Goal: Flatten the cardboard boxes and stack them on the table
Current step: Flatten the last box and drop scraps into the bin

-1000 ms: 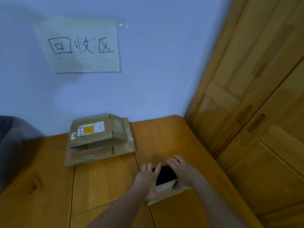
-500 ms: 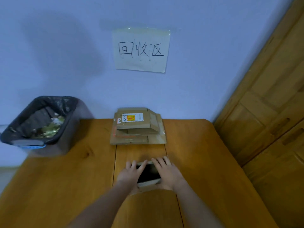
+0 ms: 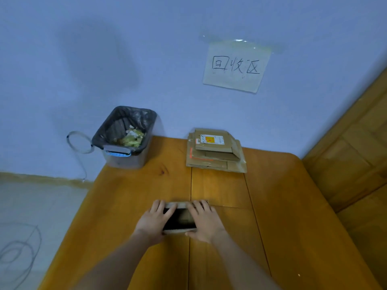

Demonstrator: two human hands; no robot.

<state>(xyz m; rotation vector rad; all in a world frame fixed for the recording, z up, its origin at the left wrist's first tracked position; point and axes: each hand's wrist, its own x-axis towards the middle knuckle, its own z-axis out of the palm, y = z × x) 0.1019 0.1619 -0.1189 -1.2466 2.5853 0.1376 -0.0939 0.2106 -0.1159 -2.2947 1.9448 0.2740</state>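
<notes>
Head view: in the lower middle of the frame a small cardboard box (image 3: 179, 219) sits on the wooden table (image 3: 293, 216), its open top showing a dark inside. The left hand (image 3: 154, 219) lies over the box's left side and the right hand (image 3: 204, 221) over its right side. On both hands the fingers run forward, fairly straight and close together, with their tips resting on the far rim of the box; the right thumb lies along the near edge. Whether the left thumb hooks under the box cannot be told. Both bare forearms come up from the bottom edge of the frame.

Above the hands, at the far edge of the table against the wall, lies a stack of flattened boxes (image 3: 215, 151), well apart from the small box; the top piece carries a white and yellow label.

In the middle left of the frame, just beside the table's far left corner, stands a bin (image 3: 125, 139) lined with a dark bag, with some greenish scraps inside. On the wall in the upper right hangs a taped paper sign (image 3: 236, 66) with handwritten characters. A wooden cabinet (image 3: 356, 164) fills the right edge. A thin cable (image 3: 80, 143) loops beside the bin.
</notes>
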